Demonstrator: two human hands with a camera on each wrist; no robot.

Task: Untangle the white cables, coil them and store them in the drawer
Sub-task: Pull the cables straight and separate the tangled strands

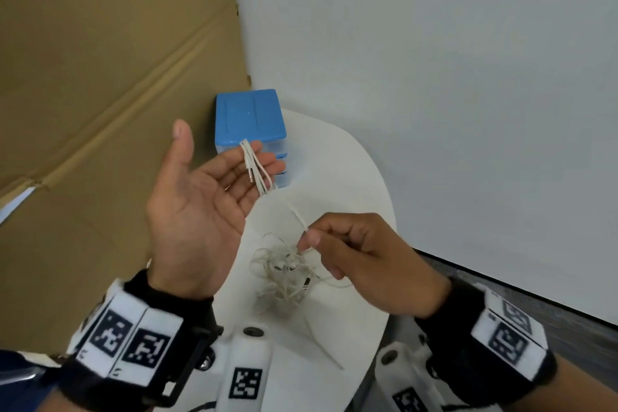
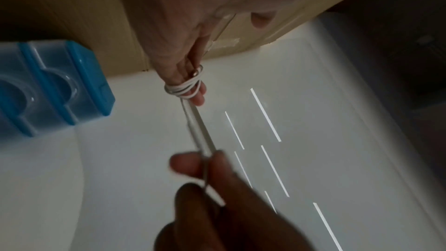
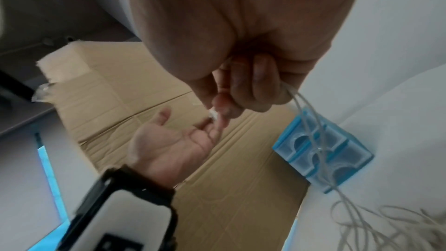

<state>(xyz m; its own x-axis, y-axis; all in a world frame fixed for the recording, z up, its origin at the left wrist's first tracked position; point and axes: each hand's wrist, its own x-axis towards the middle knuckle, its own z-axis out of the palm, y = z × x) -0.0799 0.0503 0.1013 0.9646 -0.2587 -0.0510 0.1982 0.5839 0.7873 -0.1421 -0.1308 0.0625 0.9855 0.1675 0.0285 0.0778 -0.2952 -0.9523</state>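
A big brown cardboard sheet (image 1: 100, 77) stands on the left. On the white table (image 1: 334, 157) sits a blue drawer box (image 1: 250, 117), far from the tangled white cables (image 1: 284, 274). The left hand (image 1: 200, 207) is flat with fingers spread, one cable (image 1: 255, 164) looped around them. The right hand (image 1: 361, 261) pinches that cable.

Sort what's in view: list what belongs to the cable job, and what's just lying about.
Job: cable coil wound round the left hand fingers; right hand pinching its strand; tangled cables; blue drawer unit.
Lying about: cardboard sheet; white table.

White cables (image 1: 284, 273) tangled on table, one coil (image 1: 255, 165) maybe around fingers
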